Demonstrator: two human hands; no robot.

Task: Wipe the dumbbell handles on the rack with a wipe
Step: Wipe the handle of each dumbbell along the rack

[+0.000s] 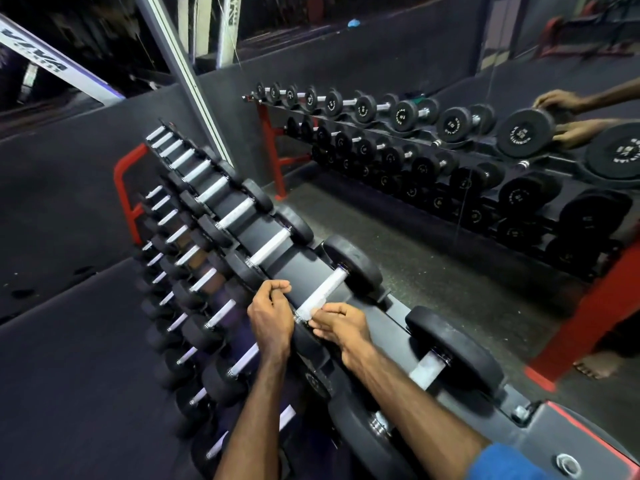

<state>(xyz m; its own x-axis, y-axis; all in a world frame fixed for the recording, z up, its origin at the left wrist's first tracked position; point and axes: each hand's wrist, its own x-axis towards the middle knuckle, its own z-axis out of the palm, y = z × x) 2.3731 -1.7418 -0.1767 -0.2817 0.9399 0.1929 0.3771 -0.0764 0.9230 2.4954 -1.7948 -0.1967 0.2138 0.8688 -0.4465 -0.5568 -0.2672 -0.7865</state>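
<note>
Mirror wall (450, 209): stood just behind the rack; it reflected the rows of dumbbells, two hands and a bare foot.

Dumbbell rack (304, 268): black tiers on a red frame (124, 188), running from far left to near right along the mirror. The top tier carried dumbbells with black round heads and bright metal handles; the lower tiers held smaller ones, blurred.

Large dumbbell, top tier: far head (353, 261) near the mirror, near head hidden under the hands. Its handle (327, 287) lay across the tier, pale and knurled.

Neighbouring dumbbell (453, 344): next along toward the near right, larger, handle partly seen.

Left hand (272, 318): at the near end of the handle, fingers curled into a loose fist at the rack's edge; whether it gripped anything could not be told.

Right hand (341, 323): fingers and thumb pinched a wipe against the handle's near end.

Wipe (310, 311): small, whitish, wrapped on the handle by the near collar, between the two hands.

Blue sleeve (509, 462): on the right forearm, bottom right.
</note>
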